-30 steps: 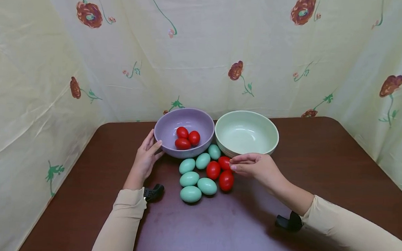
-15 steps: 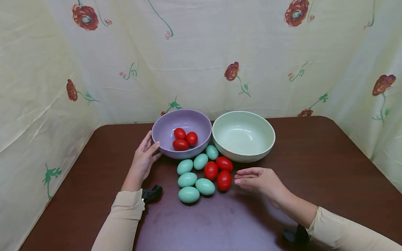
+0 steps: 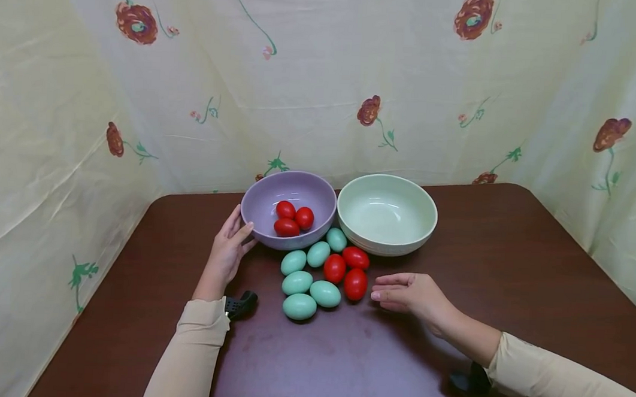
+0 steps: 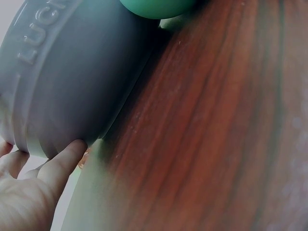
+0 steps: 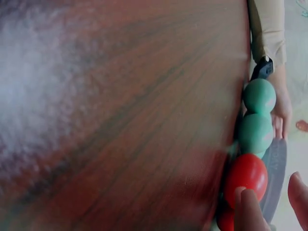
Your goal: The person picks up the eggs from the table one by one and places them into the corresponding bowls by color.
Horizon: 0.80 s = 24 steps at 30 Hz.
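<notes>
My left hand [image 3: 226, 250] rests against the left outer side of a purple bowl [image 3: 318, 192]. In the left wrist view its fingers [image 4: 65, 161] lie on the bowl's outer wall [image 4: 91, 82]. Three red eggs [image 3: 293, 217] lie inside this bowl. My right hand [image 3: 415, 296] holds nothing. It hovers just right of a red egg [image 3: 355, 284], fingers fairly straight. Two more red eggs [image 3: 334, 268] lie behind that one. Several mint-green eggs [image 3: 300, 306] are grouped to the left of them on the table. In the right wrist view the nearest red egg [image 5: 246, 178] is beyond my fingertips.
A pale green bowl [image 3: 387, 217] stands right of the purple one, rims close together, with nothing inside it. Both bowls are at the back of the dark brown table [image 3: 478, 231]. A flowered curtain [image 3: 313, 90] hangs behind and at the sides.
My right hand has drawn back from the front of the pale green bowl, toward me and slightly right. My left hand stays against the purple bowl. The eggs have not moved.
</notes>
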Each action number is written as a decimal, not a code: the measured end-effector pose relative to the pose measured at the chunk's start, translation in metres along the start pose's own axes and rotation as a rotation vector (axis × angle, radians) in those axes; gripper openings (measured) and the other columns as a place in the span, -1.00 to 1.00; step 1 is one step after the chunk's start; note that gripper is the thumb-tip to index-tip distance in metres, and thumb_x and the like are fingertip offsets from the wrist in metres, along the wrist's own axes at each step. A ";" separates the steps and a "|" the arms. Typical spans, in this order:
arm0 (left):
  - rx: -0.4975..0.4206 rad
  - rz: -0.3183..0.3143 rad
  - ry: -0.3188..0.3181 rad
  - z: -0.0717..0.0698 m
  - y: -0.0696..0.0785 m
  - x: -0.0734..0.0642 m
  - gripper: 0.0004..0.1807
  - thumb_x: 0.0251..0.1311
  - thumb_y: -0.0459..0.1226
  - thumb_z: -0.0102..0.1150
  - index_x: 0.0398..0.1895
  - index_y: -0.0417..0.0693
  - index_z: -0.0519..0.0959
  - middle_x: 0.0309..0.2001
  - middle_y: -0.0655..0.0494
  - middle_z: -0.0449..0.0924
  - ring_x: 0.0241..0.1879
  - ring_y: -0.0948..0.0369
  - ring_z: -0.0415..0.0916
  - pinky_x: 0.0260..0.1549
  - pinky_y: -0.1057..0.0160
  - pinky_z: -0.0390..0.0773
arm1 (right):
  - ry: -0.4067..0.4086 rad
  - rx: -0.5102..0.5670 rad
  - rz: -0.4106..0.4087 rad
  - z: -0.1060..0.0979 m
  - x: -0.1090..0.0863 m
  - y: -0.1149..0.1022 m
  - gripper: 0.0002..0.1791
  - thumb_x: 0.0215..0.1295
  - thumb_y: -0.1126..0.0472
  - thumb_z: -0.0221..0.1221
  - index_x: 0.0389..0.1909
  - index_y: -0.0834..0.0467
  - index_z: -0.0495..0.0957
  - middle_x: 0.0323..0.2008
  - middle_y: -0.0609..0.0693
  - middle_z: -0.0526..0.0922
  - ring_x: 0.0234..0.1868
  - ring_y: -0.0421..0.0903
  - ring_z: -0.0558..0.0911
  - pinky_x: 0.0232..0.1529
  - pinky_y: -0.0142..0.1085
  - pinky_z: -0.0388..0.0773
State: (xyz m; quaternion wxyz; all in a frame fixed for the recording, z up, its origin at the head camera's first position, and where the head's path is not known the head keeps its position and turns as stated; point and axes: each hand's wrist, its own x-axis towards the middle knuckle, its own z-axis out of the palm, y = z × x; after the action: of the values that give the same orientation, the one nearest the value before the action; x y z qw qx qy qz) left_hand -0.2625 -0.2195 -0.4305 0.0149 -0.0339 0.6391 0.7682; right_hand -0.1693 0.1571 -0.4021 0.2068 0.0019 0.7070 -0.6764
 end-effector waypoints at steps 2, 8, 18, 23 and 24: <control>0.000 0.000 0.002 0.000 0.000 0.000 -0.21 0.44 -0.18 0.07 0.61 0.24 -0.08 0.63 0.24 -0.22 0.57 0.15 0.01 0.37 -0.02 0.34 | 0.011 -0.012 0.002 0.000 0.001 0.000 -0.34 0.19 0.25 0.38 0.23 0.52 0.41 -0.12 0.12 0.78 -0.20 -0.17 0.78 -0.01 -0.19 0.70; 0.008 -0.003 0.001 0.001 0.000 0.001 -0.21 0.45 -0.18 0.05 0.61 0.26 -0.08 0.63 0.25 -0.22 0.58 0.15 -0.01 0.38 -0.02 0.33 | 0.050 -0.054 0.005 0.003 0.008 0.001 -0.36 0.21 0.23 0.38 0.23 0.48 0.44 0.08 0.26 0.68 -0.19 -0.22 0.77 -0.01 -0.24 0.70; 0.015 -0.021 -0.001 0.000 0.001 -0.001 -0.23 0.46 -0.19 0.04 0.61 0.28 -0.08 0.63 0.28 -0.21 0.57 0.13 0.02 0.38 -0.01 0.33 | 0.076 -0.057 0.016 0.013 0.014 0.004 -0.43 0.25 0.25 0.33 0.22 0.45 0.47 0.15 0.29 0.63 -0.17 -0.23 0.76 0.02 -0.22 0.69; 0.020 -0.010 0.009 0.000 0.002 -0.001 -0.24 0.46 -0.19 0.03 0.61 0.28 -0.07 0.63 0.27 -0.20 0.57 0.13 0.02 0.38 -0.03 0.33 | 0.084 -0.061 0.022 0.015 0.020 0.001 -0.45 0.23 0.25 0.34 0.19 0.43 0.51 0.07 0.25 0.69 -0.18 -0.21 0.77 0.03 -0.20 0.68; 0.019 -0.008 0.009 0.000 0.002 0.000 -0.24 0.46 -0.19 0.02 0.61 0.28 -0.07 0.63 0.27 -0.20 0.57 0.13 0.01 0.39 -0.03 0.32 | 0.086 -0.060 0.021 0.015 0.021 0.001 -0.45 0.23 0.25 0.35 0.19 0.43 0.51 0.06 0.25 0.69 -0.19 -0.22 0.77 0.03 -0.20 0.68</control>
State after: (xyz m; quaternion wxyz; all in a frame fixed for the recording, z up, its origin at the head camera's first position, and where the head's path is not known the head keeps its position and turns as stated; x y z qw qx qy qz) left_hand -0.2624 -0.2194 -0.4287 0.0154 -0.0398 0.6465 0.7617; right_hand -0.1842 0.1369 -0.4093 0.1835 0.0323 0.7349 -0.6520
